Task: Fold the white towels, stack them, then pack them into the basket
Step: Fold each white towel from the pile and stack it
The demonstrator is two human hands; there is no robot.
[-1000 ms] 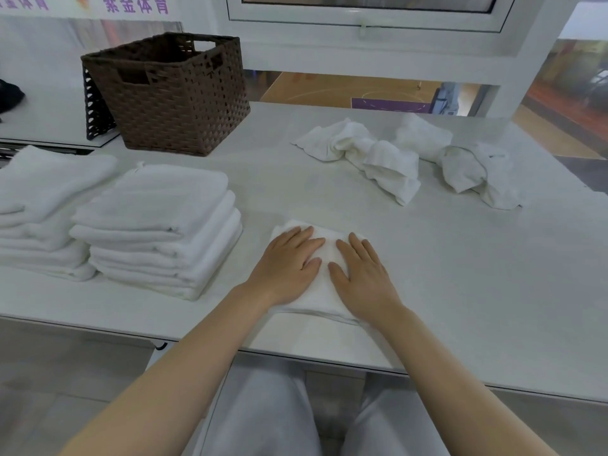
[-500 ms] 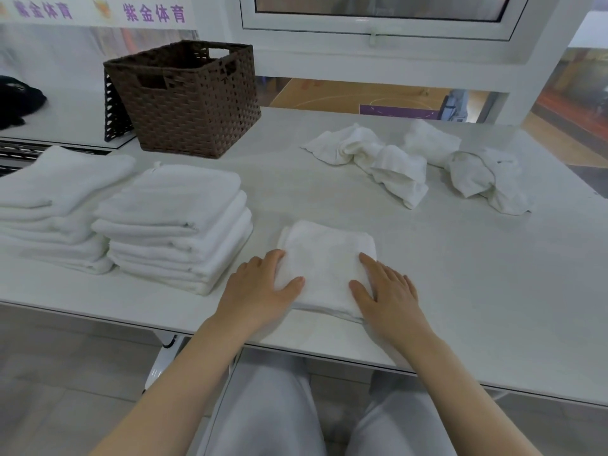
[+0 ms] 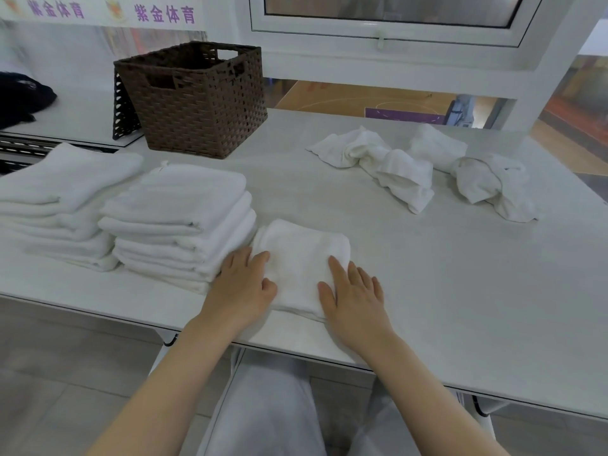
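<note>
- The step in hand is, I judge, the stacking: one folded towel [image 3: 304,258] lies flat on the table [image 3: 460,291], close to the near edge, and both hands frame it.
- The left hand [image 3: 241,287] grips the towel's left edge; the thumb lies on top and the fingers curl at the side, perhaps under it, but this I cannot see clearly.
- The right hand [image 3: 353,296] rests on the towel's right near corner with fingers spread and nearly straight; it presses and does not pinch.
- The towel lies between the two hands, its far half uncovered.
- The nearer stack [image 3: 177,222] of folded towels stands just beside the towel on the left, almost touching the left hand; a second stack [image 3: 56,205] lies further left.
- The next move probably calls for lifting the towel level, so the folds do not open, and laying it on the nearer stack.
- Crumpled towels [image 3: 424,172] wait unfolded at the far right, and the brown woven basket [image 3: 197,100] stands behind the stacks, so much work is left.
</note>
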